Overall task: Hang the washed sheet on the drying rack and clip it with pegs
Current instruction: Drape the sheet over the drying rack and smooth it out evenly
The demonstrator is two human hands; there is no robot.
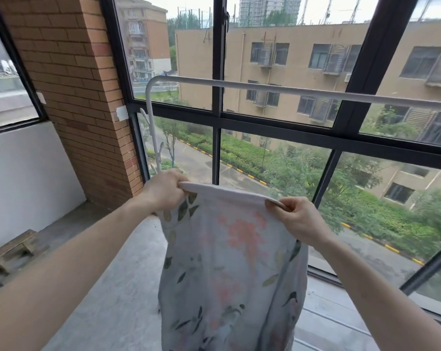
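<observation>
A pale sheet [229, 269] printed with pink flowers and green leaves hangs down in front of me from its top edge. My left hand [163, 190] grips the left end of that edge, and my right hand [299, 217] grips the right end, slightly lower. The white drying rack [277, 89] stands behind the sheet, its top bar running left to right well above both hands, with its left post curving down beside the window. The sheet does not touch the rack. No pegs are in view.
A large black-framed window [219, 117] fills the wall behind the rack. A brick pillar [75, 84] stands at the left. The floor [113, 287] is grey concrete, with a small wooden stool [9, 252] at the far left.
</observation>
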